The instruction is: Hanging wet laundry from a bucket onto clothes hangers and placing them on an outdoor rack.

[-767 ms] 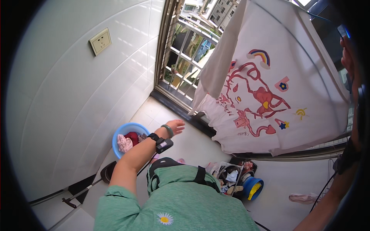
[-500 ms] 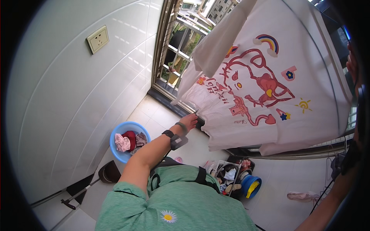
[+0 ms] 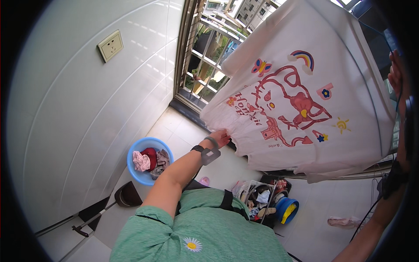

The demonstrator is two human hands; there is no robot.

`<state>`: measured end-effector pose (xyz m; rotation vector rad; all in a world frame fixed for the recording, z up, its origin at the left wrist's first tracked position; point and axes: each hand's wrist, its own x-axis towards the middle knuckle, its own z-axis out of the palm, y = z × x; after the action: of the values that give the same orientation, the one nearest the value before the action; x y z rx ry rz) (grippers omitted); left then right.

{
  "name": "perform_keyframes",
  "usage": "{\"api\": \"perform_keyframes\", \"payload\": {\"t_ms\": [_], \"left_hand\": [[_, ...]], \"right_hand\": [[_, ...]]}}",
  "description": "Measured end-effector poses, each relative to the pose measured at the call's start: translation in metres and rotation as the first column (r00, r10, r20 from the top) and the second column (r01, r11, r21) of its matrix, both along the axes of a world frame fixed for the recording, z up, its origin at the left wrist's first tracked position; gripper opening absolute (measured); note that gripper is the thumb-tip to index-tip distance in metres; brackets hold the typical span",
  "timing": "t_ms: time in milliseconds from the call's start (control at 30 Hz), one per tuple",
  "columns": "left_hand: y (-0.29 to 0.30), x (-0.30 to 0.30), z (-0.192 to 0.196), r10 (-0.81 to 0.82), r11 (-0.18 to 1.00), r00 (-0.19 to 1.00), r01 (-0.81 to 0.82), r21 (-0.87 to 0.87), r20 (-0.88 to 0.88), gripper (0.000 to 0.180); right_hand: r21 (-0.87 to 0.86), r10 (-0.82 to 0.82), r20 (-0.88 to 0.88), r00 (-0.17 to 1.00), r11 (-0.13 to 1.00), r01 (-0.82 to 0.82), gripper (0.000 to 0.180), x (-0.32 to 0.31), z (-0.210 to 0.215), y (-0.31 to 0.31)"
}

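A white T-shirt (image 3: 279, 153) with a pink cat print, a rainbow and a butterfly hangs slantwise in front of me, wrinkled along its left edge. My left hand (image 3: 221, 137) is closed on that lower left edge, pinching the cloth. My right hand (image 3: 395, 77) is raised at the far right rim, partly cut off by the dark border. Its fingers are curled beside a thin blue wire (image 3: 374, 29); whether they grip this wire is hidden.
A light blue basin (image 3: 139, 175) of clothes stands on the floor at left, near a long-handled dustpan (image 3: 127, 195). A rack of shoes (image 3: 262, 196) and a blue bucket (image 3: 291, 218) stand below the shirt. A barred window (image 3: 205, 56) lies behind it.
The shirt's folded upper left part has opened out, so the butterfly print shows fully. My left hand has moved slightly right with the edge. My right hand stays raised, with more of it visible.
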<state>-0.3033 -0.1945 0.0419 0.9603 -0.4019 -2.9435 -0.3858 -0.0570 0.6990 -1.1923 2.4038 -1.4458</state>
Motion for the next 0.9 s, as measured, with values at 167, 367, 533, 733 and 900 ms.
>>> {"api": "perform_keyframes", "payload": {"t_ms": [167,367,533,733,900], "left_hand": [[0.014,-0.022,0.013,-0.069,0.997,0.997,0.068,0.045,0.031,0.024],[-0.012,0.014,-0.029,-0.143,0.976,0.988,0.13,0.174,0.062,0.021],[-0.04,0.02,0.032,-0.289,0.772,0.933,0.359,-0.524,0.214,0.027],[-0.083,0.056,0.145,-0.255,0.861,0.85,-0.017,-0.508,-0.461,0.028],[-0.167,0.134,0.021,-0.195,0.799,0.952,0.294,-0.525,0.237,0.021]], "right_hand": [[0.037,-0.025,-0.006,1.0,0.999,0.026,0.019,-0.001,0.003,-0.008],[0.014,-0.141,-0.142,0.98,0.989,0.144,0.023,-0.036,-0.025,-0.013],[0.156,-0.354,-0.342,0.87,0.892,0.424,0.033,-0.073,-0.033,0.014],[-0.014,-0.501,-0.08,0.862,0.865,0.502,0.028,-0.114,-0.065,0.075],[0.038,-0.5,-0.034,0.865,0.864,0.502,0.026,-0.132,-0.093,0.091]]}}
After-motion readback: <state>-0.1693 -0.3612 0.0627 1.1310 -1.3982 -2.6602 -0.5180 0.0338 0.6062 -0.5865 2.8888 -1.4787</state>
